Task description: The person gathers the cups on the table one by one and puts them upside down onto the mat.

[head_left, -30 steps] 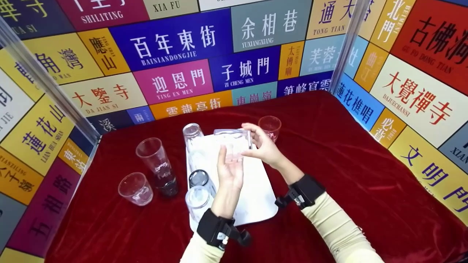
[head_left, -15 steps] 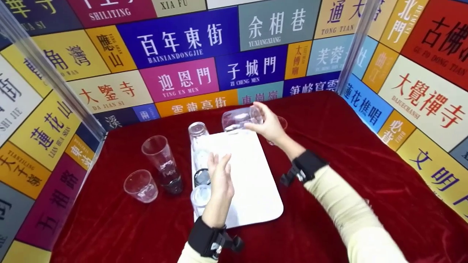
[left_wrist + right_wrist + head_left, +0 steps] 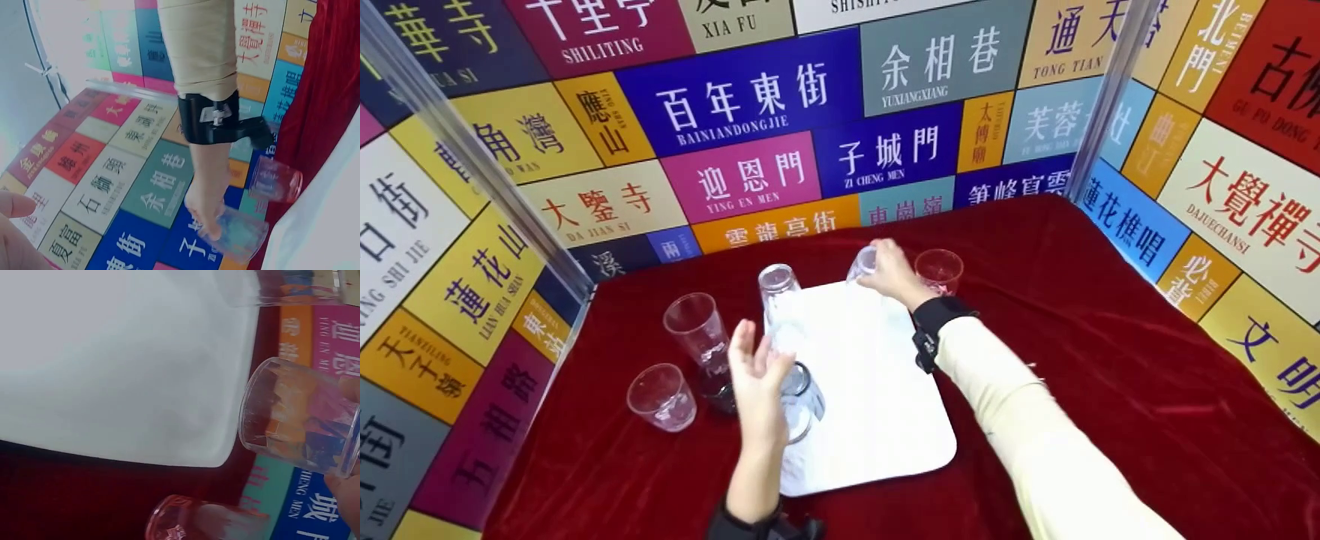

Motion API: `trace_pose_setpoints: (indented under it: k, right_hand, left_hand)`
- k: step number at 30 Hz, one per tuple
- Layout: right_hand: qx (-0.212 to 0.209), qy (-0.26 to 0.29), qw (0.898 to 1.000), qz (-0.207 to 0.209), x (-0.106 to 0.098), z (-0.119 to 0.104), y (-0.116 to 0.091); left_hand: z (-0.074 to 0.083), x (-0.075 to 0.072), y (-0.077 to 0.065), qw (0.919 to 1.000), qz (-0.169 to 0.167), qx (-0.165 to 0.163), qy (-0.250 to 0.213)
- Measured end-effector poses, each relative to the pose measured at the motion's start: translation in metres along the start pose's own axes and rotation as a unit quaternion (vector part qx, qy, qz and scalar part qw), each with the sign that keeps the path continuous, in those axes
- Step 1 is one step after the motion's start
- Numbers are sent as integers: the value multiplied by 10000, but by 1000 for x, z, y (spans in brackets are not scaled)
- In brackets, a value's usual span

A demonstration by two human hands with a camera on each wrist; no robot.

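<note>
My right hand (image 3: 894,276) grips a clear glass tumbler (image 3: 861,265) by its base end, at the far right part of a white tray (image 3: 877,390). In the right wrist view the tumbler (image 3: 298,419) has its open rim toward the tray's edge; whether it touches is unclear. My left hand (image 3: 759,394) hovers over the tray's left side with fingers raised and apart, holding nothing. Behind and beside it stand upturned glasses: a tall one (image 3: 778,289) at the far left corner, a dark-rimmed one (image 3: 796,379) and another clear one (image 3: 796,421), partly hidden by the hand.
A pink-tinted glass (image 3: 939,270) stands upright right of the tray's far end. Left of the tray are a tall glass (image 3: 696,326) and a short tumbler (image 3: 662,397), both upright. Red velvet cloth (image 3: 1035,300) covers the table, with sign-covered walls (image 3: 750,97) behind.
The right hand has turned the tumbler from lying sideways to upside down and lowered it toward the tray's far edge. My left hand has drawn away to the left.
</note>
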State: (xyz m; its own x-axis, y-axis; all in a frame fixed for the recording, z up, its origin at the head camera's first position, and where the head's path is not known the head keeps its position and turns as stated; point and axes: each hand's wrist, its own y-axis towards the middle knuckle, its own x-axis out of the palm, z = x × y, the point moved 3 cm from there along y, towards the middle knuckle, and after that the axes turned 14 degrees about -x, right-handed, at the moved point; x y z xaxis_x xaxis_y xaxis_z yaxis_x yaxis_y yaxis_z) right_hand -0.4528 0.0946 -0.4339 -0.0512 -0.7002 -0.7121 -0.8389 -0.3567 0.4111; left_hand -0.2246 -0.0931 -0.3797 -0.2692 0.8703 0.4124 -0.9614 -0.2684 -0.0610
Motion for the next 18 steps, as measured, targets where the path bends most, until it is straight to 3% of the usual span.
trace_pose_setpoints:
  k: [8,18]
  right_hand:
    - [-308,-397,9970,-585,19,23,-10]
    - [-423,-553,9945,-781,30,32,-12]
  left_hand:
    - [0,-17,3,9984,-50,-314,466]
    - [-1,-26,6,9961,-132,-498,715]
